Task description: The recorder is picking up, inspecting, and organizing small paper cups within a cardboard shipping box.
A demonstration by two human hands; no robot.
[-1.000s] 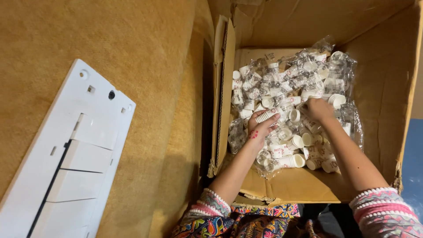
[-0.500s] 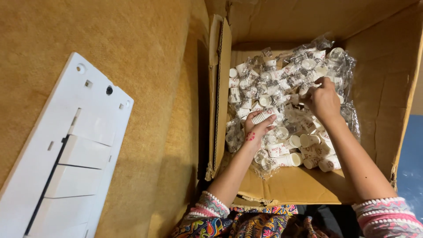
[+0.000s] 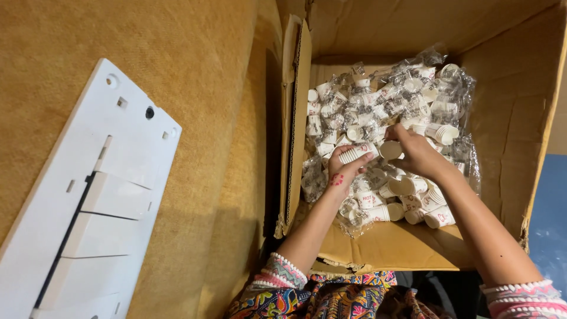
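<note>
Inside the open cardboard box (image 3: pixel 502 153), both hands work over a heap of small white paper cups (image 3: pixel 378 118) bundled in crinkled clear plastic wrap (image 3: pixel 455 88). Her left hand (image 3: pixel 342 168) has its fingers (image 3: pixel 357 162) curled round a short stack of nested cups (image 3: pixel 356 153), a ribbed white cylinder lying on its side, its long axis running from lower left to upper right across the box, with the open mouth at the right end. Just beside that mouth, the right hand (image 3: pixel 416 153) pinches a single cup (image 3: pixel 390 149) between thumb and fingers, its round opening turned toward the stack and nearly touching it. Other cups lie tumbled every way, some in short stacks near the box's front edge, thin-walled, tapered, with red print. Corrugated brown flaps stand up around them. Left of the box, a long white moulded plastic panel (image 3: pixel 100 195) with raised rectangular sections and small holes lies on the rough tan woven surface (image 3: pixel 177 59). Patterned multicoloured sleeves (image 3: pixel 283 277) cover both wrists.
</note>
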